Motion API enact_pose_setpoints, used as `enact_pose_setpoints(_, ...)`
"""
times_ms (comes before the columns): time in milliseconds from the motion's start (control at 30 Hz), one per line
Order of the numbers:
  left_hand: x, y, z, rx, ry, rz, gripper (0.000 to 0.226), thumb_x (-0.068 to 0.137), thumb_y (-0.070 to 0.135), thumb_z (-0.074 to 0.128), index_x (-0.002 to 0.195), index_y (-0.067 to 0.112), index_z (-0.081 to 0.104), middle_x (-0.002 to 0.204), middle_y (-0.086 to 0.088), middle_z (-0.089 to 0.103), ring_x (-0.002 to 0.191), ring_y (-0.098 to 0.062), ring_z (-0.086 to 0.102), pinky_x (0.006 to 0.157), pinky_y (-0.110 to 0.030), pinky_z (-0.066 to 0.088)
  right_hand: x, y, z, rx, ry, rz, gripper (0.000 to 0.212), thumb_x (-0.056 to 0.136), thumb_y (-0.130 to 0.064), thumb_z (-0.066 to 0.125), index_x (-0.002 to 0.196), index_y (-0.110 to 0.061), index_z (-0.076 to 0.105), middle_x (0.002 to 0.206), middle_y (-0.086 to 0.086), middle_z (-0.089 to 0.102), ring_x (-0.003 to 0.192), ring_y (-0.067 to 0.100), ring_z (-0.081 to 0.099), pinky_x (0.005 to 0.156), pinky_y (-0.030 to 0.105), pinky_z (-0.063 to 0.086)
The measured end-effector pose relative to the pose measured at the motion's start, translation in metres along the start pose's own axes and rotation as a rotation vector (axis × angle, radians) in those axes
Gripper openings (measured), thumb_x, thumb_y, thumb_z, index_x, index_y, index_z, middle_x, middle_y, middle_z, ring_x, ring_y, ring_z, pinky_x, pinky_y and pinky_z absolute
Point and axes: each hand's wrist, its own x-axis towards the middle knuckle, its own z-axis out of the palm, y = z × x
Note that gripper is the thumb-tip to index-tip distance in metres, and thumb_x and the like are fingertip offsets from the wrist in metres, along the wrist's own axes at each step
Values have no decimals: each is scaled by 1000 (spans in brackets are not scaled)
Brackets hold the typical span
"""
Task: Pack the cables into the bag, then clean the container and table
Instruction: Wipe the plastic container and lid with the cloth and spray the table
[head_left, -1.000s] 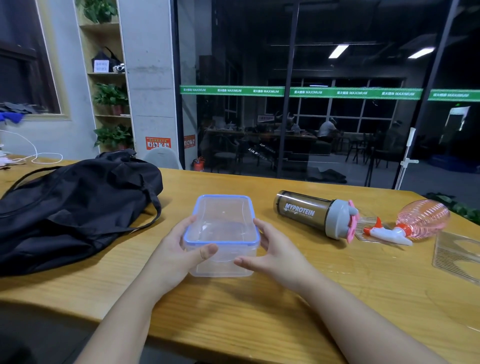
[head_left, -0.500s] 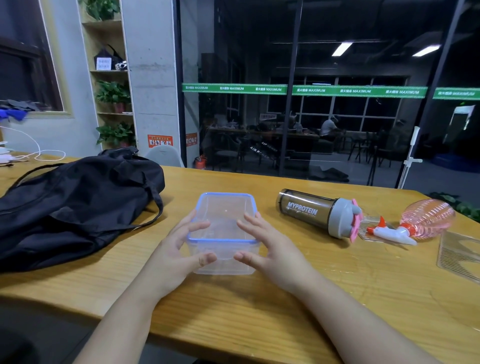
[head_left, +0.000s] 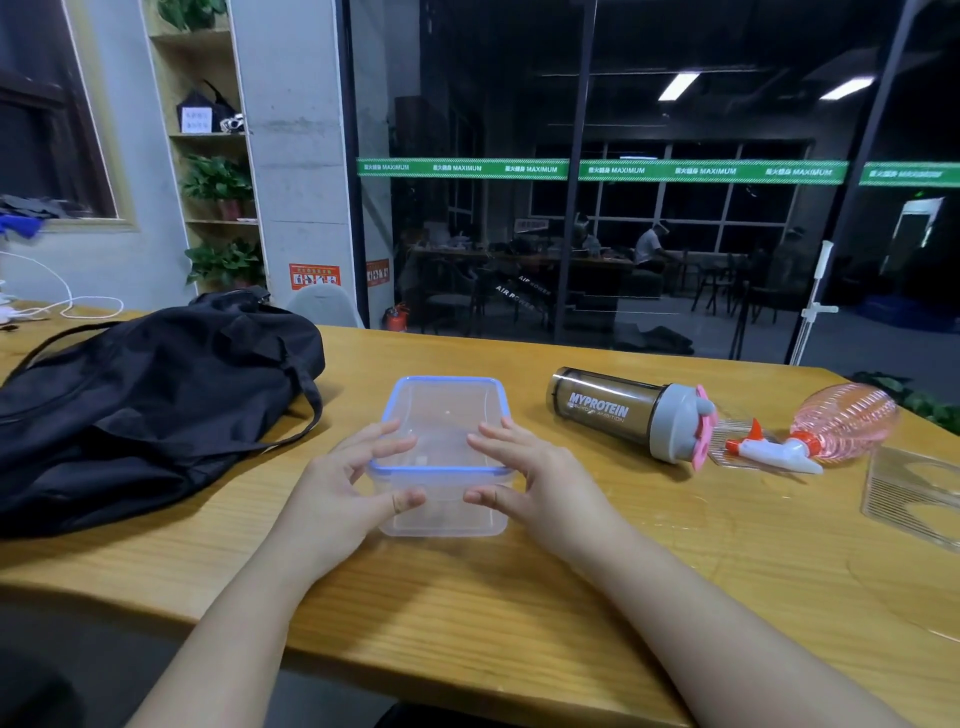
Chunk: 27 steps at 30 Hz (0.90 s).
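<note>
A clear plastic container (head_left: 448, 519) with a blue rim stands empty on the wooden table (head_left: 467, 613), straight in front of me. My left hand (head_left: 337, 493) holds its near left corner, thumb on the front wall and fingers reaching over the rim. My right hand (head_left: 543, 483) holds the near right corner the same way. The black bag (head_left: 145, 400) lies slumped to the left, its strap trailing towards the container. I see no cables beside the container.
A dark shaker bottle (head_left: 618, 410) lies on its side right of the container. Beyond it lie a pink spray bottle (head_left: 836, 431) and a clear ridged lid (head_left: 914, 493). A white cord (head_left: 67, 306) runs at the far left. A glass wall stands behind the table.
Both hands have shifted from the container's sides to its near corners, fingers now over the rim. The container has stayed in place.
</note>
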Motion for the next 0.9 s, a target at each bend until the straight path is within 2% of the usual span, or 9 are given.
enact_pose_setpoints(133,2,8,-10,114,-98,-35,47,54,49,78,100,44,66,124,30,49,120,9,41,100,-21,29,-2,-1,-3,-16,-8,2,63,77,-47,70,134,-31,51,145,-16,40,138,-4,23,109,9,12)
enact_pose_setpoints(200,9,17,-16,158,-140,-57,41,54,55,76,92,43,68,118,26,53,111,16,43,91,-13,30,-1,-3,-7,5,-36,20,59,79,-53,65,133,-33,52,143,-19,41,135,-5,27,110,12,17)
enact_pose_setpoints(267,20,28,-17,196,-131,-94,30,63,58,73,81,35,70,107,18,59,100,10,52,80,-10,33,3,-6,-13,16,-55,38,48,86,-54,55,128,-32,57,138,-18,47,128,-4,34,103,13,23)
enact_pose_setpoints(333,32,39,-12,345,-85,-110,32,79,52,62,75,21,68,89,10,61,82,-8,59,66,-19,40,12,-11,-17,-33,-69,54,37,94,-48,47,119,-28,64,125,-11,57,119,6,43,93,20,32)
enact_pose_setpoints(433,53,56,4,614,-38,-133,34,89,42,50,81,12,64,72,2,60,65,-16,55,60,-30,45,31,-21,-19,-143,-66,111,29,97,-36,45,110,-23,68,108,-4,61,107,16,49,83,28,38)
enact_pose_setpoints(533,72,56,16,823,-3,-197,19,91,32,44,98,21,58,91,-2,64,83,-22,57,67,-31,46,52,-29,-17,-188,-99,175,28,96,-27,44,113,-19,65,113,-1,64,101,17,57,76,26,45)
enact_pose_setpoints(600,83,48,23,924,-23,-184,24,92,29,44,111,20,54,110,-6,59,100,-26,53,79,-36,45,66,-32,-17,-215,-145,216,29,96,-23,42,117,-18,62,117,1,63,102,19,59,77,26,47)
enact_pose_setpoints(767,84,36,32,766,-76,-220,32,97,26,35,127,17,40,130,-9,40,119,-28,37,95,-40,36,96,-21,-4,-365,-201,280,38,100,-20,35,136,-15,44,135,10,45,124,28,41,100,39,39)
enact_pose_setpoints(900,80,31,29,667,-96,-237,35,97,23,30,129,11,36,135,-12,36,119,-30,39,92,-40,41,116,-13,8,-368,-281,321,38,100,-13,33,137,-8,43,137,11,46,119,28,49,95,33,41)
